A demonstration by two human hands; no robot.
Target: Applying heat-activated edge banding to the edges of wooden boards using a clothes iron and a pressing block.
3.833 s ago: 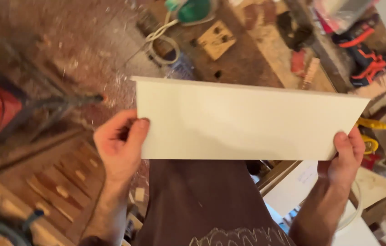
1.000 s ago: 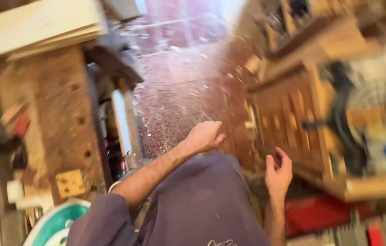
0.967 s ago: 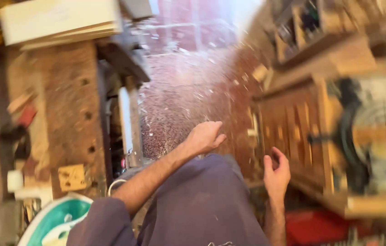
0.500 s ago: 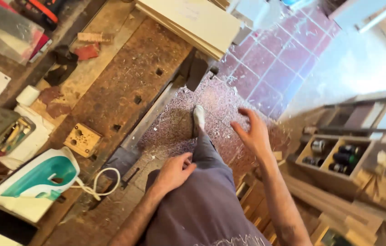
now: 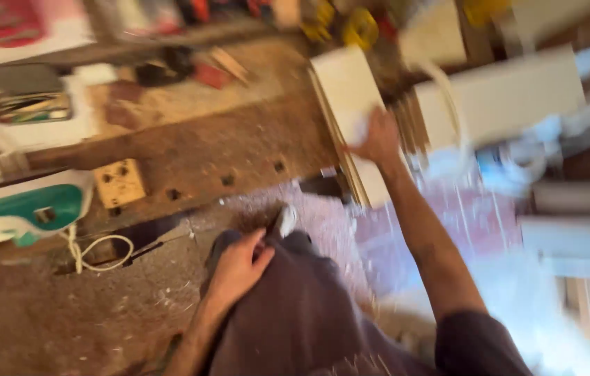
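— Reaching out with my right hand (image 5: pixel 380 139) now; it lies on the stack of white boards (image 5: pixel 350 104) at the end of the table (image 5: pixel 190 150).

— Have you got hold of one?

— Can't say for sure. The view is blurred with motion. My fingers look spread over the top board's edge, touching it, but I cannot tell whether they have closed round it. Nothing is lifted, as far as I see.

— And the other hand?

— My left hand (image 5: pixel 237 268) rests low by my thigh, fingers loosely curled, holding nothing.

— What else is around?

— Well to the left of my reaching hand, on the same table, sit a small wooden block with holes (image 5: pixel 119 182) and a teal and white tool (image 5: pixel 27 209) with a white cord (image 5: pixel 93 247) looping down from it. Beyond my right hand there is another white panel (image 5: pixel 504 94), leaning or lying, I can't tell which.

— So how far along?

— By my judgement, barely begun: contact is made, the board lies on its stack, and the lifting and carrying are all left.
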